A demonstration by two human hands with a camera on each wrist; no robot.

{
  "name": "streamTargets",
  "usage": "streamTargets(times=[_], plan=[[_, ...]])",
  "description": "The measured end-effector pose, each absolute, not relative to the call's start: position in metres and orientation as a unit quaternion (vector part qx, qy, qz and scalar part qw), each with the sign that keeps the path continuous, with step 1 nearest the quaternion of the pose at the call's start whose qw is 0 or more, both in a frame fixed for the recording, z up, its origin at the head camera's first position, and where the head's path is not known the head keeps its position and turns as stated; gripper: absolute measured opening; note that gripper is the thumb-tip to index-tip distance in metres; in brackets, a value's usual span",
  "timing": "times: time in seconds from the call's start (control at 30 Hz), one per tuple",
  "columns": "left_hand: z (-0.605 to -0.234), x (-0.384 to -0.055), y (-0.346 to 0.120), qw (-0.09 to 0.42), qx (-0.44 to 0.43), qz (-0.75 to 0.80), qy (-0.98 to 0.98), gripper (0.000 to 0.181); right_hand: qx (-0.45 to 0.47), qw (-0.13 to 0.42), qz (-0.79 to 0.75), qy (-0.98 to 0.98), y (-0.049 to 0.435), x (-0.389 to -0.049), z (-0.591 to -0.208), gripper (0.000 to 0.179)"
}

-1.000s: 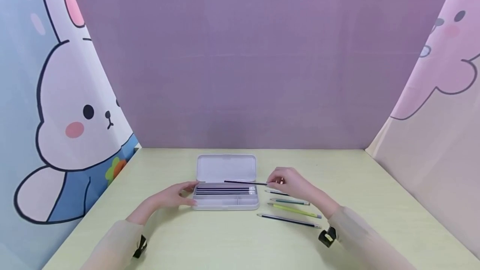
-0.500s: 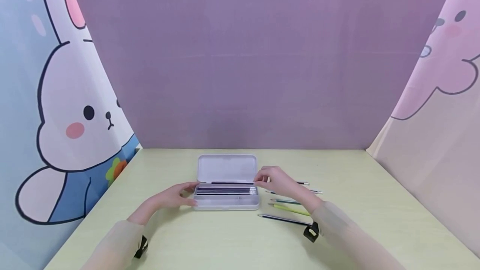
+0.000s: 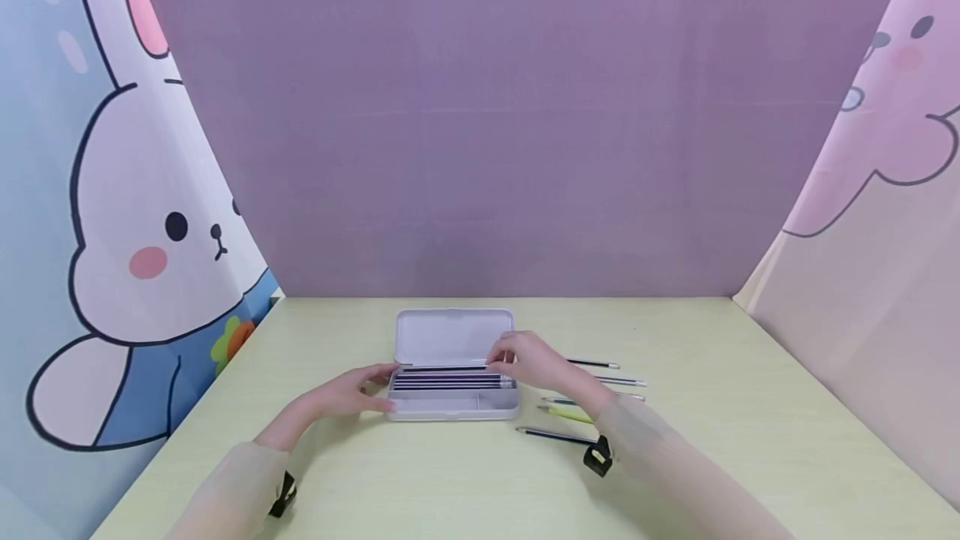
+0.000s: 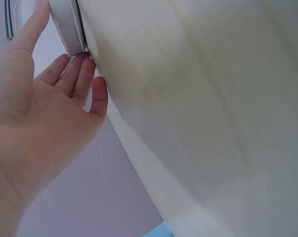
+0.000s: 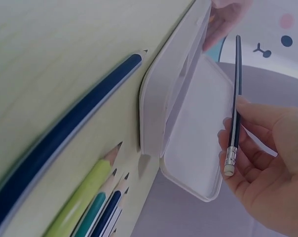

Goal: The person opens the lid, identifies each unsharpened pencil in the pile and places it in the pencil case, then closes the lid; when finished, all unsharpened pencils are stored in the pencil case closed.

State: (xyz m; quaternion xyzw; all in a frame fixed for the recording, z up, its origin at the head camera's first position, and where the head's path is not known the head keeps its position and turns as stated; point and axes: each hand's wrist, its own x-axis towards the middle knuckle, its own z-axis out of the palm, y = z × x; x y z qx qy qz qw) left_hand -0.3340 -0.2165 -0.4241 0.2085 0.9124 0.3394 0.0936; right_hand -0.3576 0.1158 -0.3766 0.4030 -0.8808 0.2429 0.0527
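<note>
A white pencil case (image 3: 450, 416) stands with its lid (image 3: 453, 336) raised at the back; several dark striped pencils (image 3: 446, 382) lie side by side in its rear compartment. My left hand (image 3: 341, 394) grips the case's left end, thumb at the front corner and fingers at the back corner. Over the case's rear edge, my right hand (image 3: 531, 359) pinches a dark striped pencil (image 5: 238, 84) near its eraser end. The pencil's tip points left in the head view. The front compartments (image 3: 431, 401) hold nothing visible.
Right of the case lie a dark blue pencil (image 3: 551, 435), a yellow-green pencil (image 3: 562, 412), a teal pencil (image 5: 91, 212) and more dark pencils (image 3: 600, 363), partly behind the right forearm. A purple backdrop (image 3: 480, 123) rises behind the table (image 3: 337, 482).
My right hand has moved left with the pencil, from beside the case to over its rear compartment. The left hand has stayed at the case's left end.
</note>
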Motion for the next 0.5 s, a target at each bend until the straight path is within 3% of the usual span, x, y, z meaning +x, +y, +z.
streamTargets(times=[0.5], plan=[[-0.425, -0.336, -0.217, 0.096, 0.209, 0.339, 0.912, 0.076, 0.396, 0.015, 0.237, -0.887, 0.096, -0.369, -0.386, 0.007]])
